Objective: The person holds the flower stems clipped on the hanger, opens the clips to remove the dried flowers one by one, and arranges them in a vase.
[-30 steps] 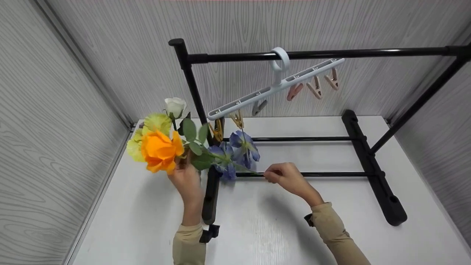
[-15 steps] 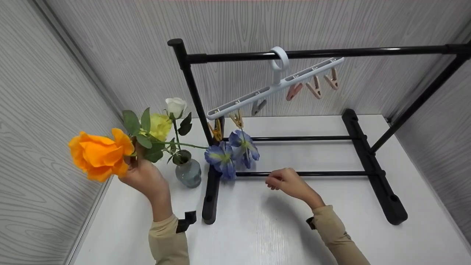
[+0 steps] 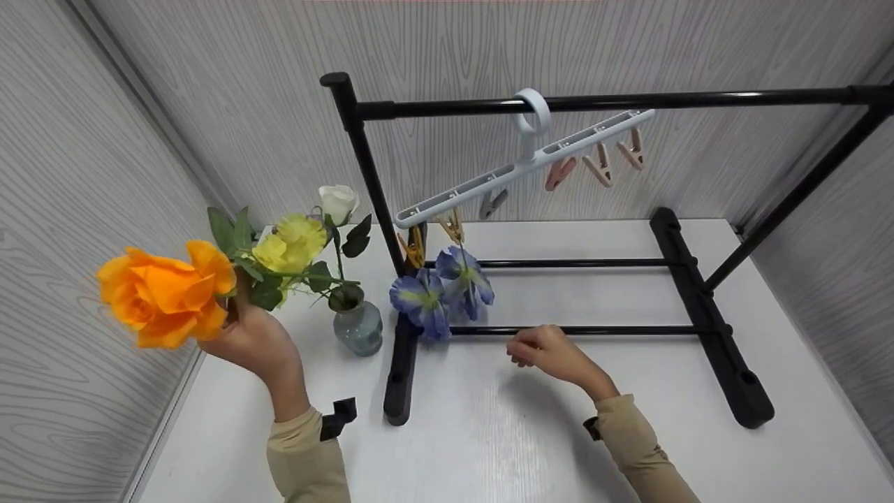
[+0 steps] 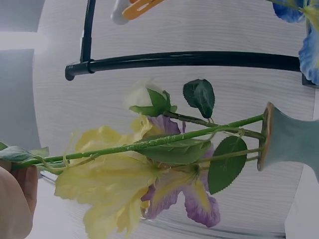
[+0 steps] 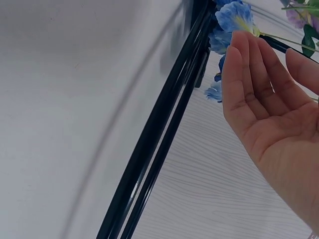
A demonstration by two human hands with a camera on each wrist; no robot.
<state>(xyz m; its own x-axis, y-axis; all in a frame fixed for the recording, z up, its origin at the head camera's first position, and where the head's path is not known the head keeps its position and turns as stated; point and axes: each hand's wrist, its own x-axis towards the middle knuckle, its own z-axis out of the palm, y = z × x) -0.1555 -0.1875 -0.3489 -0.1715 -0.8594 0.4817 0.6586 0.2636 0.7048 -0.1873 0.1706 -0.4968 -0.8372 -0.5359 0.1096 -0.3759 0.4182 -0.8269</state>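
My left hand (image 3: 255, 339) grips an orange artificial rose (image 3: 167, 293) near its leaves, the bloom tipped out to the left. From the hand its long green stem (image 4: 119, 148) runs rightward, its end close over the mouth of a small blue-grey vase (image 3: 360, 330). A white rose (image 3: 339, 202) and a yellow flower (image 3: 290, 244) stand in that vase, with purple petals (image 4: 202, 206) showing in the left wrist view. My right hand (image 3: 552, 353) hovers by the rack's lower bar, fingers loosely curved around nothing. Blue flowers (image 3: 422, 300) hang to its left.
A black rack (image 3: 628, 100) stands on the white table (image 3: 475, 433). From its top bar hangs a pale blue hanger (image 3: 482, 187) with several clothespins; yellow clothespins (image 3: 452, 227) at its left end hold the blue flowers. Grey wood-patterned walls enclose the table.
My left hand has carried the orange rose leftward, swinging its stem end from near the right hand, past the blue flowers, to the vase mouth. The right hand has barely moved.
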